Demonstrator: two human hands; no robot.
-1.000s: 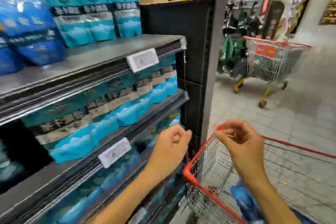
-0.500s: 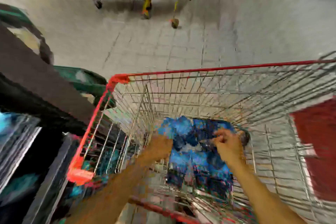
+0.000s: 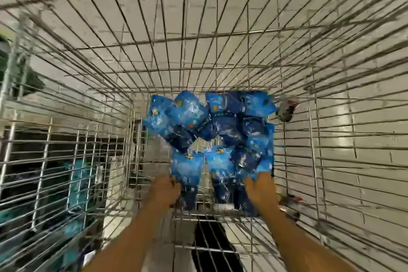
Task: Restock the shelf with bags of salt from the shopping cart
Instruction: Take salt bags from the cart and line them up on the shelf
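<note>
The head camera looks straight down into a wire shopping cart (image 3: pixel 220 35), and blue bags of salt (image 3: pixel 212 130) lie in a loose heap on its floor, some overlapping, toward the near end. I count roughly 8 bags, though blur makes that uncertain. Both bare arms reach down inside the cart. The left hand (image 3: pixel 164 190) touches the near left bag, fingers curled at its edge. The right hand (image 3: pixel 261 187) lies on the near right bag. Whether either hand has truly closed on a bag, I cannot tell through the blur. Teal packs on the shelf (image 3: pixel 75 183) show through the cart's left wall.

Compared with 0.5 s ago, the view has dropped deeper into the cart, its red rim now only at the top left corner, and both hands have shifted to the near bags.
</note>
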